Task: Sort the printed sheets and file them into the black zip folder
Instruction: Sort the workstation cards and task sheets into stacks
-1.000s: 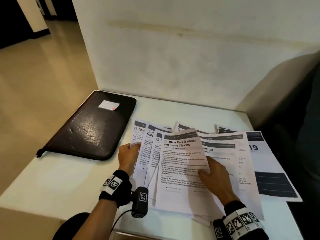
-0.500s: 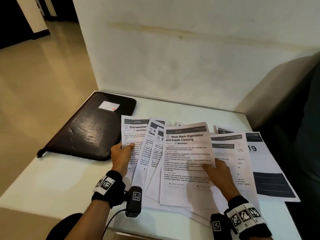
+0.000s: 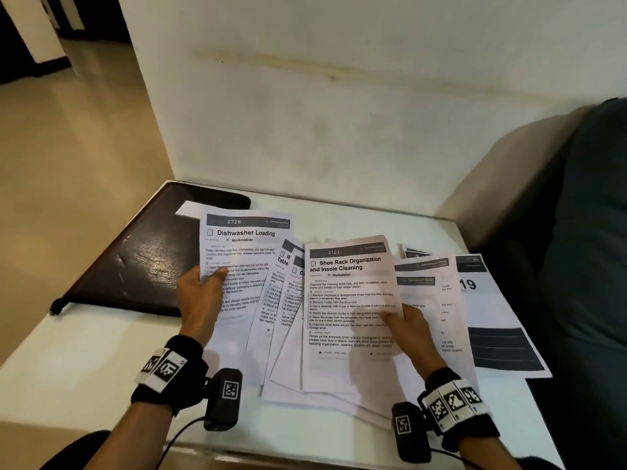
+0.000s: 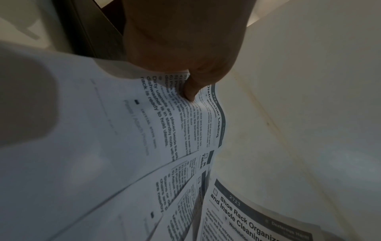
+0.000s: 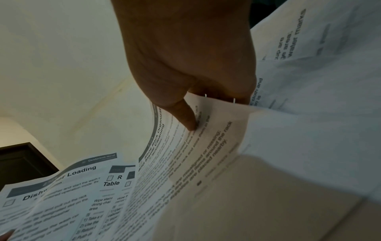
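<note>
- since the earlier head frames the dishwasher loading sheet (image 3: 237,266) has been drawn up and left out of the fan, and now overlaps the right part of the black zip folder (image 3: 135,259); the shoe rack sheet (image 3: 349,307) has lifted slightly with it.
- head view: the left hand (image 3: 200,300) pinches the dishwasher loading sheet at its left edge, thumb on the print, left of frame centre. the right hand (image 3: 410,330) pinches the right edge of the shoe rack sheet, right of centre. more printed sheets (image 3: 441,300) fan out toward the right edge of the white table (image 3: 84,351). the folder lies shut in the left middle, its zip pull at the lower left corner.
- left wrist view: the thumb (image 4: 190,91) presses the sheet near its heading at frame centre, fingers hidden under the paper; the sheet bows.
- right wrist view: the thumb (image 5: 185,117) sits on the shoe rack text at centre, fingers behind the edge; the dishwasher loading heading shows lower left.
- step in hand, as i judge it: sorting, separating numbered sheets; filing has not begun.
- the next move likely calls for ordering the sheets into one squared stack, then a free hand to unzip the folder, which the lifted sheet partly covers.
</note>
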